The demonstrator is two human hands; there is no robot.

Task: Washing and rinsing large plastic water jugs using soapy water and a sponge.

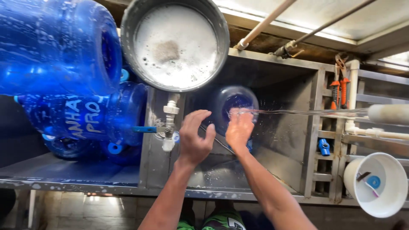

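at far left we see stacked blue water jugs (64,72) lying on their sides, left of the steel wash basin (272,140). above the basin's left edge hangs a round metal pan (174,42) filled with white foam; below it, a white tap with a blue handle (168,127). our left hand (195,138) hovers over the basin, fingers spread apart, gripping nothing. our right hand (239,130) presses against a blue jug (236,104) inside the basin, fingers together, under a water jet (306,112) from the basin's right. right of the basin stands a white bucket (377,184).
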